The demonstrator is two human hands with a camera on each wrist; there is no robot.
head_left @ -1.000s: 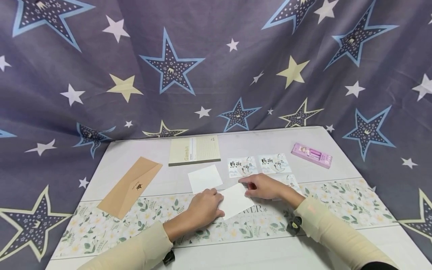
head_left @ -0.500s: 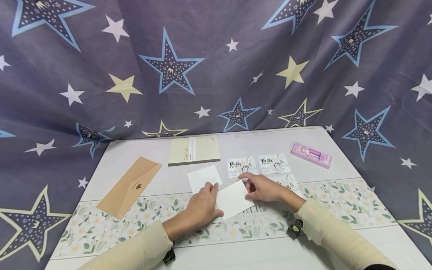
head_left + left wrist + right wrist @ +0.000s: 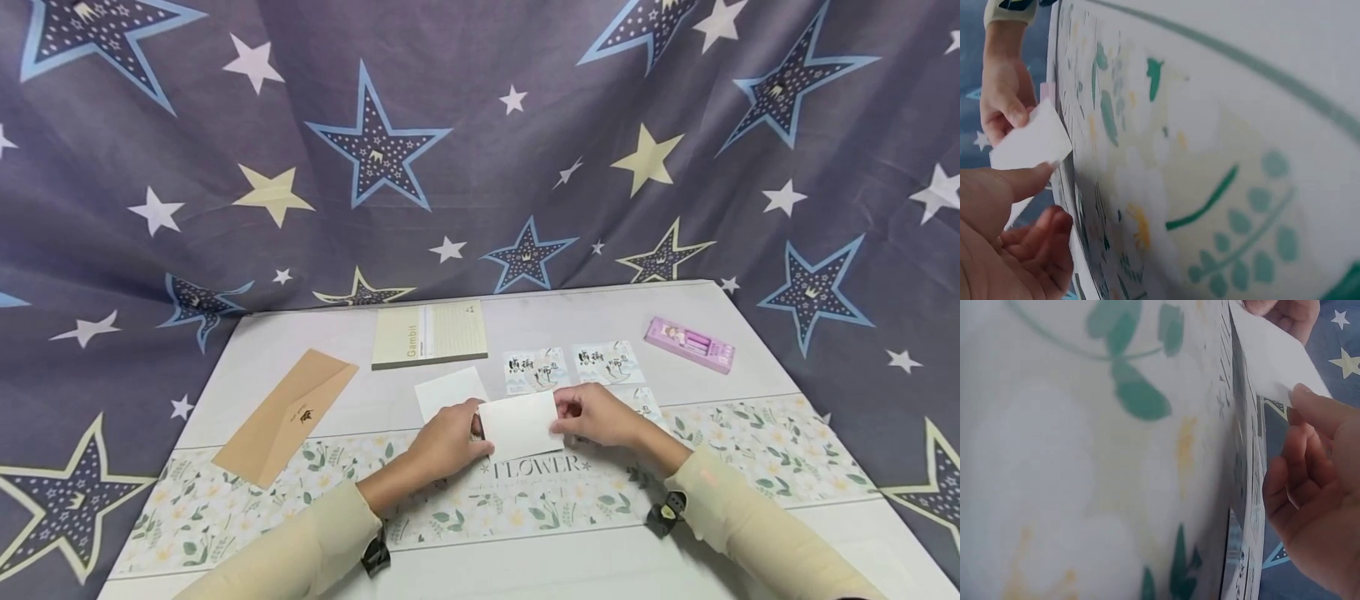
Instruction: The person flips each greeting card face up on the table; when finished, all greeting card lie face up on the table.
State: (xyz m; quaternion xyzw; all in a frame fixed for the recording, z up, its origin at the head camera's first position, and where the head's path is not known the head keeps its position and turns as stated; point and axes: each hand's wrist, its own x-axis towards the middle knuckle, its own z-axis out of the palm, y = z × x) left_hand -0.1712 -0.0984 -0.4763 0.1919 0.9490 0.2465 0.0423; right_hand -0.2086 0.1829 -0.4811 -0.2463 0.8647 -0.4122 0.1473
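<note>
A blank white card (image 3: 521, 425) is held tilted up off the table between both hands. My left hand (image 3: 450, 437) pinches its left edge, thumb on the near face and fingers behind. At the right edge, my right hand (image 3: 598, 417) pinches the card between thumb and fingers. In the left wrist view the card (image 3: 1035, 140) spans from one thumb to the other hand. The right wrist view shows the right thumb (image 3: 1319, 406) on the card's edge. Another white card (image 3: 447, 389) lies flat just behind the left hand. The held card's far face is hidden.
Printed cards with dark characters (image 3: 534, 371) lie behind the hands, one partly covered by the right hand. A notepad (image 3: 431, 333) lies at the back, a brown envelope (image 3: 288, 417) at left, a purple pen box (image 3: 690, 343) at back right. A star-patterned curtain (image 3: 480, 150) hangs behind the table.
The white card, lying flat and slanted before, has been lifted, turned straighter and tilted up. My left hand has gone from resting at its edge to pinching it; the right hand has shifted slightly right.
</note>
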